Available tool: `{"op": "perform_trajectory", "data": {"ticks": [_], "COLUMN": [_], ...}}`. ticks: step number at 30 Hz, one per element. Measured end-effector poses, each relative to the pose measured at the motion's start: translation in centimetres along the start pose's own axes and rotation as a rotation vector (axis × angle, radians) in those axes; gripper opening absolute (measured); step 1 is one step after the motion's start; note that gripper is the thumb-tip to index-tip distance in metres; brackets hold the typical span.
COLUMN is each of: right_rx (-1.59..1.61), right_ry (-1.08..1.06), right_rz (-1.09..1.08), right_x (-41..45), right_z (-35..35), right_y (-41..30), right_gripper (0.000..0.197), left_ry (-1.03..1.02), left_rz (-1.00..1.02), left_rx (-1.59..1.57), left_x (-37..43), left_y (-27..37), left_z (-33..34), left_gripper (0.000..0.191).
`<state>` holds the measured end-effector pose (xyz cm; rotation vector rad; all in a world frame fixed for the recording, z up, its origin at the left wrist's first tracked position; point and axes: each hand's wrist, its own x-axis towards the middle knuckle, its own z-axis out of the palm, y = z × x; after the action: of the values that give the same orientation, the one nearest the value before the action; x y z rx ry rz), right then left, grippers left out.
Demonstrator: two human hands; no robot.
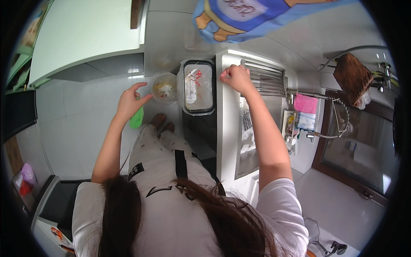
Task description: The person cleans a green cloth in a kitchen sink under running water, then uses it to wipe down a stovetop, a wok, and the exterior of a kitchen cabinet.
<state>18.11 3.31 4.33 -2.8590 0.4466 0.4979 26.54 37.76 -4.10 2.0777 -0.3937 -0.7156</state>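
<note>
My left hand (132,98) has its thumb and fingers apart, close to the left side of a round clear plastic container (164,91) with food remains inside. A bright green object (137,118) shows just below that hand. My right hand (237,78) is over the counter edge beside a metal rack, its fingers curled towards the thumb; whether something small is between them cannot be told. Between both hands is a black-rimmed bin (213,80) with a clear plastic liner and a crumpled wrapper (192,86) in it.
On the right lie the white counter (223,128), the metal rack (268,78), a steel sink (249,162), and a pink cloth (305,103) on a rail. A woven brown basket (351,78) hangs near the wall. A light green cabinet door (86,35) juts in at upper left.
</note>
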Motion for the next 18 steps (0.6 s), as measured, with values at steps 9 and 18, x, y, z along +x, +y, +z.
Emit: {"op": "perform_trajectory", "data": {"ticks": [9, 18], "right_rx": [-0.545, -0.639], "right_ry": [0.094, -0.125], "right_rz": [-0.164, -0.142], "right_x": [3.9, 5.0], "right_z": [6.2, 9.1], "right_y": [-1.2, -1.7], "right_gripper": [0.013, 0.018], "left_ry": [-0.042, -0.027], "left_rz": [-0.061, -0.141], "left_rx": [0.013, -0.059], "left_x": [-4.0, -5.9], "left_y": [-3.9, -5.3], "left_z": [0.8, 1.5], "left_gripper": [0.046, 0.044]}}
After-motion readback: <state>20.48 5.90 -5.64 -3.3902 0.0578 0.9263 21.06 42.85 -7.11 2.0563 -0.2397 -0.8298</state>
